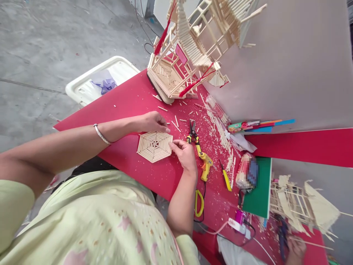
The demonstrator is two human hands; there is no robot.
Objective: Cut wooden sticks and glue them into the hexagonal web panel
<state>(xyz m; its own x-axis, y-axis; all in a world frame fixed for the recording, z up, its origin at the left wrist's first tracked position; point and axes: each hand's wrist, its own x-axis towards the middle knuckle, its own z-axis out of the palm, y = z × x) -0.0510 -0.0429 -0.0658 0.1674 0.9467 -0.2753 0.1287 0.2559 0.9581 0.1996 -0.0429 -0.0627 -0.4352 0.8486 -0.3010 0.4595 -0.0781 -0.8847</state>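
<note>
A hexagonal panel of thin wooden sticks, laid in rings like a web, lies before me at the red table's near edge. My right hand pinches its right edge between thumb and fingers. Curled over the panel's upper edge is my left hand, fingertips together by the upper right corner; whatever is between them is hidden. Just right of the hands lie black-and-yellow cutters, jaws apart, and a yellow glue gun. Short cut stick pieces are scattered beyond the panel.
A stick-built pavilion model with red tassels stands at the table's far end. Loose sticks, a yellow-handled tool, yellow-handled scissors and a power strip lie rightward. Another person's hand is at lower right near another model.
</note>
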